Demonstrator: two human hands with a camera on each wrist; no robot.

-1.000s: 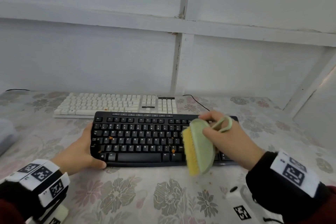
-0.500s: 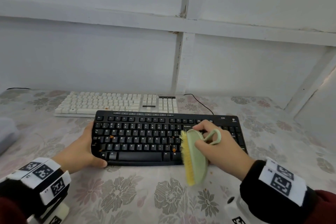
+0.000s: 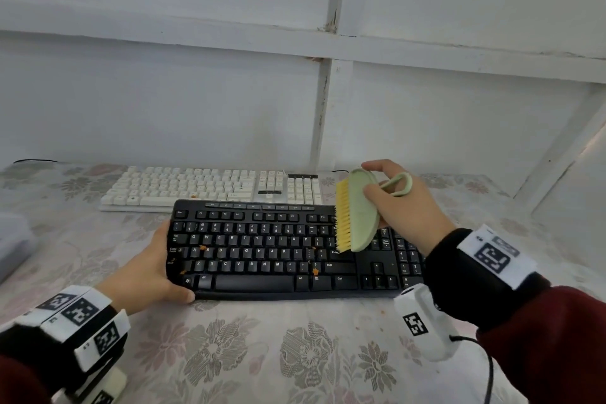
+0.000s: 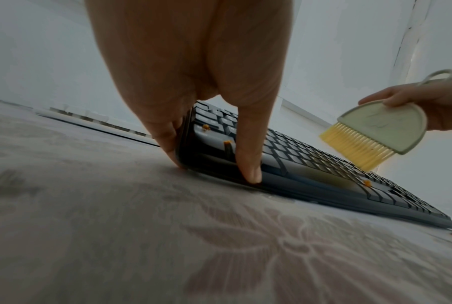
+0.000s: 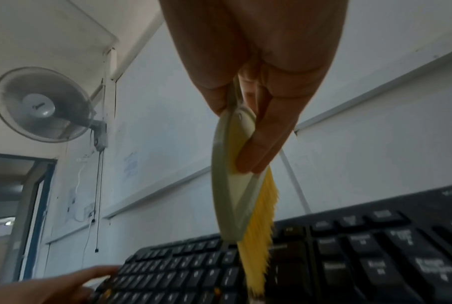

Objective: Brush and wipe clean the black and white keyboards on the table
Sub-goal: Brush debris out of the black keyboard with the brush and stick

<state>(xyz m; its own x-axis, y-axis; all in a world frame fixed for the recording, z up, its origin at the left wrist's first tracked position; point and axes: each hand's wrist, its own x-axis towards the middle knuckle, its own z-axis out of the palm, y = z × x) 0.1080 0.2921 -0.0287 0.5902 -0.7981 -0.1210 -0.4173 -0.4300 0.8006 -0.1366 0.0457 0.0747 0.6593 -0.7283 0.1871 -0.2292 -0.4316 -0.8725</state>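
The black keyboard lies on the flowered tablecloth with small orange crumbs among its keys. My left hand grips its left end, thumb on the front edge. My right hand holds a pale green brush with yellow bristles on edge above the keyboard's right half, bristles facing left, their lower tip near the Enter key. In the right wrist view the brush hangs from my fingers, bristles reaching the keys. The white keyboard lies right behind the black one.
The table meets a white wall at the back. A grey object sits at the left edge. A wall fan shows in the right wrist view. A few crumbs lie on the cloth in front of the keyboard.
My right hand has lifted the brush from the keyboard's front edge up and back toward its top right rows. The left hand has kept its hold on the keyboard's left end.
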